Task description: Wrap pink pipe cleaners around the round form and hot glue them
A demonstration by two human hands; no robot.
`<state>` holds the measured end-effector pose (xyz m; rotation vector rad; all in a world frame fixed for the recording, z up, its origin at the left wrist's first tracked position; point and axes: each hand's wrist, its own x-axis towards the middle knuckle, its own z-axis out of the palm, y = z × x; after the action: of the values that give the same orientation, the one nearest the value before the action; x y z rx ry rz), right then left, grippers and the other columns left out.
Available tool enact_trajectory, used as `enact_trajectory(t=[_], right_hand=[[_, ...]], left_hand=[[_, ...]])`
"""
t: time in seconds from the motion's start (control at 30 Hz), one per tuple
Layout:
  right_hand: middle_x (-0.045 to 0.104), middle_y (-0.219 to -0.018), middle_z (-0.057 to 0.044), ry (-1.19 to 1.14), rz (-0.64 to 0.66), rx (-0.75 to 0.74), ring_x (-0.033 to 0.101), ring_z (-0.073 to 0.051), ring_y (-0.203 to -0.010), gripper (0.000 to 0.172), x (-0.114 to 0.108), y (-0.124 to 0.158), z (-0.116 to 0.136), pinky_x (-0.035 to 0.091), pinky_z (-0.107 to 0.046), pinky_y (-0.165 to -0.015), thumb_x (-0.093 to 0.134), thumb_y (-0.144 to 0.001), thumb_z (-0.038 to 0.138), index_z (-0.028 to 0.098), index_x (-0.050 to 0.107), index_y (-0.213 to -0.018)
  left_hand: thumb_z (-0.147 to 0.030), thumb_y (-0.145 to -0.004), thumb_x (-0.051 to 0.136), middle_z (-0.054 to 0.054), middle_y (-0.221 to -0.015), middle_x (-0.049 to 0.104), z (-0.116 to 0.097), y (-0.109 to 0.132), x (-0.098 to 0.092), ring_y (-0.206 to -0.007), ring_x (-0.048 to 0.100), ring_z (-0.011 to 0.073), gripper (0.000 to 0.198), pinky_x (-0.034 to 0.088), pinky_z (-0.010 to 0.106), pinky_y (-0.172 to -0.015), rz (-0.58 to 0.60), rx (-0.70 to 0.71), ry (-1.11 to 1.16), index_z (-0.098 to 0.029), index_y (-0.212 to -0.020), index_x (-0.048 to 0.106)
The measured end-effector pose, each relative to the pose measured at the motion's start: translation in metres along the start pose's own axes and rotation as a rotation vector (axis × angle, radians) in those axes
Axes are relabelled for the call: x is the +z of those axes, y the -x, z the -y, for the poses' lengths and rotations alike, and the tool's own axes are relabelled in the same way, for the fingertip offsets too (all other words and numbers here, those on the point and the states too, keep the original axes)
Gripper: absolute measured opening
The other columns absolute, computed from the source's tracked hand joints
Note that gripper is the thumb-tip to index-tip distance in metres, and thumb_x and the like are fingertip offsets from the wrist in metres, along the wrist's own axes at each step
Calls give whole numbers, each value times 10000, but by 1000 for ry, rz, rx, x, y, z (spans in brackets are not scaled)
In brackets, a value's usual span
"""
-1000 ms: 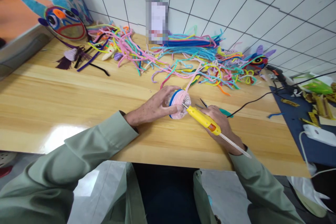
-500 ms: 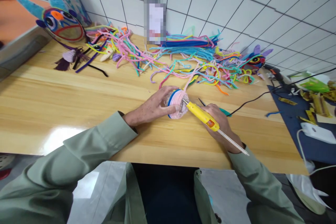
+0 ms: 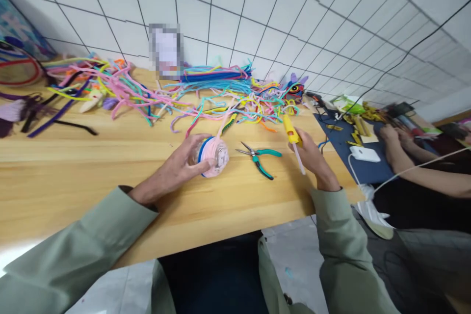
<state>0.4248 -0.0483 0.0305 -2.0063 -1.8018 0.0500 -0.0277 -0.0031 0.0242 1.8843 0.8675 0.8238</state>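
My left hand (image 3: 175, 166) is closed round a small clear cup wrapped in pink and blue pipe cleaner (image 3: 212, 154), which rests on the wooden table (image 3: 91, 167). A pink pipe cleaner strand runs up from the cup. My right hand (image 3: 311, 154) grips a yellow glue gun (image 3: 291, 132) with a clear glue stick poking out of its back. The gun is off to the right of the cup, its tip pointing away. Teal-handled pliers (image 3: 259, 156) lie on the table between my two hands.
A big tangle of coloured pipe cleaners (image 3: 176, 93) lies along the tiled wall. A dark mat (image 3: 346, 149) at the right holds a white charger (image 3: 365, 153) and yellow bits. Another person's arms (image 3: 415, 162) rest at the right. A small fish-like craft (image 3: 296, 91) sits at the back.
My right hand has taken the glue gun away from the cup and moved it to the right. The view has turned right, showing the pliers and another person.
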Motion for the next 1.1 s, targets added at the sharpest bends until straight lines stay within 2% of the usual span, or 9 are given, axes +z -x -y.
enact_trajectory(t=[0.17, 0.37, 0.43, 0.5, 0.63, 0.7, 0.77, 0.93, 1.1], right_hand=[[802, -1167, -223, 142, 1, 233, 723, -355, -1099, 341, -9, -7, -52, 586, -487, -984, 573, -940, 284, 144, 721, -1214], [785, -1117, -291, 253, -37, 366, 704, -422, -1121, 422, -11, -14, -46, 529, -606, -1033, 594, -889, 226, 78, 758, -1249], [766, -1202, -311, 252, -73, 332, 682, -451, -1216, 440, -11, -13, -27, 493, -654, -1091, 601, -903, 255, 75, 761, -1271], [770, -1272, -258, 200, -84, 235, 680, -417, -1263, 411, -9, -8, 6, 508, -610, -1123, 619, -927, 308, 137, 771, -1269], [809, -1138, -86, -287, -57, -219, 744, -280, -1022, 257, 8, 17, 104, 599, -474, -987, 684, -1001, 434, 272, 794, -1168], [780, -989, -43, -453, 44, -280, 719, -233, -903, 195, 21, 28, 151, 597, -406, -888, 728, -998, 444, 273, 787, -1069], [741, -959, -25, -586, 124, -246, 687, -209, -874, 222, 34, 32, 184, 576, -378, -846, 753, -985, 469, 261, 759, -1062], [639, -927, 8, -884, 207, -103, 607, -178, -840, 402, 55, 24, 209, 536, -342, -782, 814, -919, 555, 255, 722, -1170], [547, -811, 44, -1036, 246, 25, 522, -149, -737, 370, 57, 21, 212, 469, -302, -683, 906, -811, 513, 253, 718, -995]], left_hand=[[-663, -939, 771, 129, -1386, 705, 2, 0, 3, -1270, 678, 369, 705, 587, 493, -1098, -8, 29, -34, -235, -1471, 594], [-571, -947, 750, 145, -1465, 660, -8, 1, 9, -1332, 675, 348, 673, 561, 498, -1182, -1, 32, -52, -204, -1479, 565], [-530, -955, 738, 147, -1458, 661, -12, 1, 11, -1334, 678, 336, 630, 568, 484, -1182, 5, 56, -44, -199, -1464, 570], [-481, -949, 745, 145, -1450, 668, -13, 0, 13, -1332, 677, 333, 590, 563, 492, -1190, -9, 104, -55, -209, -1445, 579], [-418, -956, 746, 146, -1465, 662, -8, -1, 15, -1375, 650, 330, 565, 547, 497, -1203, -24, 189, -70, -222, -1456, 570], [-419, -962, 752, 153, -1465, 657, -4, -1, 16, -1363, 654, 323, 571, 568, 477, -1164, -29, 206, -60, -217, -1462, 564], [-440, -965, 761, 153, -1439, 670, -2, -1, 17, -1311, 675, 317, 575, 597, 457, -1101, -24, 211, -40, -213, -1457, 567], [-448, -952, 777, 145, -1403, 694, 1, -2, 19, -1299, 681, 323, 582, 594, 479, -1110, -35, 245, 3, -217, -1447, 575], [-418, -942, 788, 145, -1404, 689, 0, -3, 21, -1317, 679, 317, 591, 573, 489, -1159, -35, 237, 2, -207, -1448, 570]])
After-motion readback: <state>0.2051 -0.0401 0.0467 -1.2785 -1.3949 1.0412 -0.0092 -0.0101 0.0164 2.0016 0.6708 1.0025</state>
